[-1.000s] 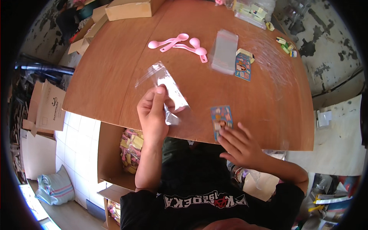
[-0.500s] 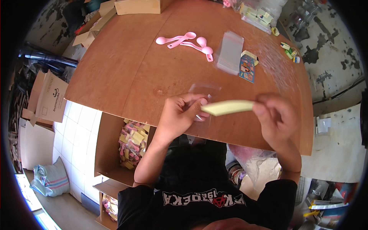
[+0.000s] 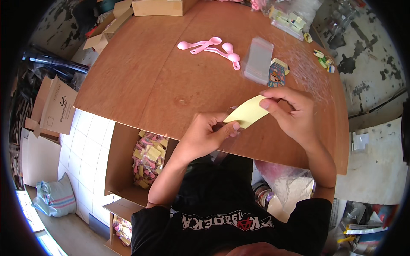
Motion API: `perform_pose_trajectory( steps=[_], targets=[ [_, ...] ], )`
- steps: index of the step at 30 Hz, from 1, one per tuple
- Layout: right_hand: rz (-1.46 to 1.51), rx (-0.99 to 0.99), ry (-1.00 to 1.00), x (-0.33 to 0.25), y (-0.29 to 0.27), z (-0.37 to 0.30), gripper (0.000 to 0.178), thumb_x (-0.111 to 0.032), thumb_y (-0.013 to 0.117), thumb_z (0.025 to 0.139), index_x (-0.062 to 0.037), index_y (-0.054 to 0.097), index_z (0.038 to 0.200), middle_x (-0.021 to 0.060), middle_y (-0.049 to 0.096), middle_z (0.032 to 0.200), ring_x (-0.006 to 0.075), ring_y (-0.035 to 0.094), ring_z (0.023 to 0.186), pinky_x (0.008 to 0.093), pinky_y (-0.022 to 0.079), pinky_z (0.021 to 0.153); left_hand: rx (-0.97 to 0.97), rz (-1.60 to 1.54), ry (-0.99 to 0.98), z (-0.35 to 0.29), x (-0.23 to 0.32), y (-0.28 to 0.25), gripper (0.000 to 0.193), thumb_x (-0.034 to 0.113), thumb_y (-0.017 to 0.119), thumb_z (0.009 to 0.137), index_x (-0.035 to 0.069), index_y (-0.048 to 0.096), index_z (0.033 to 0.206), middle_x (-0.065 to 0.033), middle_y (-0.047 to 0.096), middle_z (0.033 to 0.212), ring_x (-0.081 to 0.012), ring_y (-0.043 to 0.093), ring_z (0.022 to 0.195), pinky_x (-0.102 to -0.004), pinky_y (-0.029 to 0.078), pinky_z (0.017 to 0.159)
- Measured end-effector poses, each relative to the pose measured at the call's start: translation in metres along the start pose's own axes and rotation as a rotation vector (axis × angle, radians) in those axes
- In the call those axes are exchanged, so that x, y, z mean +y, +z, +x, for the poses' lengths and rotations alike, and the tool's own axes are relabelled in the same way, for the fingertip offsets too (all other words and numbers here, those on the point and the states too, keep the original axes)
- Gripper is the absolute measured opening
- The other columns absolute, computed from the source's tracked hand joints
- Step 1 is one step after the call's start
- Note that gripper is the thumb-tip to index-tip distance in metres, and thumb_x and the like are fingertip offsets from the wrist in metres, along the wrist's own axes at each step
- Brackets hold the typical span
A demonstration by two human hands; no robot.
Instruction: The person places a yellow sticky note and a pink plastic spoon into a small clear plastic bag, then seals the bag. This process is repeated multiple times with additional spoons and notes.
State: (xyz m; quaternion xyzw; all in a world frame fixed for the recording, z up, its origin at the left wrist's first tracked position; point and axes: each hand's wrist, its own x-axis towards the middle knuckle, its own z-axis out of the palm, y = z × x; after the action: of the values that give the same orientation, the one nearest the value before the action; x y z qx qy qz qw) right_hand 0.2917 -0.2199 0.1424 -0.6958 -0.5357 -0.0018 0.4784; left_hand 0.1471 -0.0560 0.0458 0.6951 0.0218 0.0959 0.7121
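A pale yellow card (image 3: 247, 113) slants up between my hands over the table's near edge. My right hand (image 3: 294, 112) pinches its upper right end between thumb and fingers. My left hand (image 3: 204, 133) is closed at the lower left end, its thumb against the card. That hand also holds a clear plastic bag (image 3: 231, 109), mostly hidden behind the card and fingers; whether the card is inside it, I cannot tell. Beyond my hands lie several pink measuring spoons (image 3: 208, 47), a stack of clear plastic bags (image 3: 259, 57) and a small stack of printed cards (image 3: 276, 77).
Below the table's left edge stands a cardboard box (image 3: 113, 160) full of pink and yellow packs (image 3: 148, 158). Scraps of clear film (image 3: 305, 64) and small yellow-green pieces (image 3: 324, 62) lie at the right. Another carton (image 3: 158, 7) sits on the far edge.
The card has swung from nearly level to a slant, its broad face now showing. My right hand has moved up and left, closer to my left hand.
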Motion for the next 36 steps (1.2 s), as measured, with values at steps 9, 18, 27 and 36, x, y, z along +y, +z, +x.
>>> perform_pose_trajectory(
  steps=[9,18,27,36],
  targets=[
    [0.035,-0.180,-0.019,0.005,0.007,-0.008,0.013,-0.011,0.072,0.089,0.0006,0.071,0.095,0.0127,0.070,0.101,0.0197,0.068,0.096,0.0310,0.052,0.083,0.043,0.037,0.011,0.001,0.014,0.008,0.022,0.015,0.065,0.097,-0.006,0.069,0.105,-0.0086,0.073,0.092,-0.0057,0.061,0.086,-0.0231,0.051,0.074],
    [0.237,-0.520,0.188,-0.006,0.001,-0.005,0.022,-0.001,0.066,0.086,-0.0006,0.070,0.108,0.0171,0.063,0.122,0.0272,0.062,0.114,0.0362,0.051,0.092,0.165,0.155,0.229,-0.002,0.016,0.016,0.029,0.008,0.070,0.090,-0.002,0.067,0.116,-0.0202,0.072,0.099,-0.0177,0.071,0.091,-0.0313,0.054,0.077],
    [-0.056,-0.734,0.198,-0.021,0.006,0.013,0.022,-0.005,0.066,0.085,-0.0024,0.070,0.107,0.0203,0.063,0.116,0.0323,0.066,0.098,0.0360,0.054,0.083,0.236,0.267,0.359,-0.004,0.019,0.017,0.039,0.003,0.072,0.086,-0.004,0.064,0.123,-0.0196,0.071,0.107,-0.0261,0.070,0.096,-0.0335,0.054,0.084],
    [-0.039,-0.677,0.097,-0.004,0.039,0.027,0.018,-0.007,0.072,0.084,0.0006,0.072,0.100,0.0184,0.057,0.134,0.0309,0.058,0.120,0.0379,0.049,0.097,0.527,0.339,0.475,-0.009,0.019,0.004,0.058,0.011,0.081,0.078,-0.001,0.058,0.130,-0.0155,0.070,0.092,-0.0300,0.068,0.088,-0.0363,0.054,0.083]
  ],
)
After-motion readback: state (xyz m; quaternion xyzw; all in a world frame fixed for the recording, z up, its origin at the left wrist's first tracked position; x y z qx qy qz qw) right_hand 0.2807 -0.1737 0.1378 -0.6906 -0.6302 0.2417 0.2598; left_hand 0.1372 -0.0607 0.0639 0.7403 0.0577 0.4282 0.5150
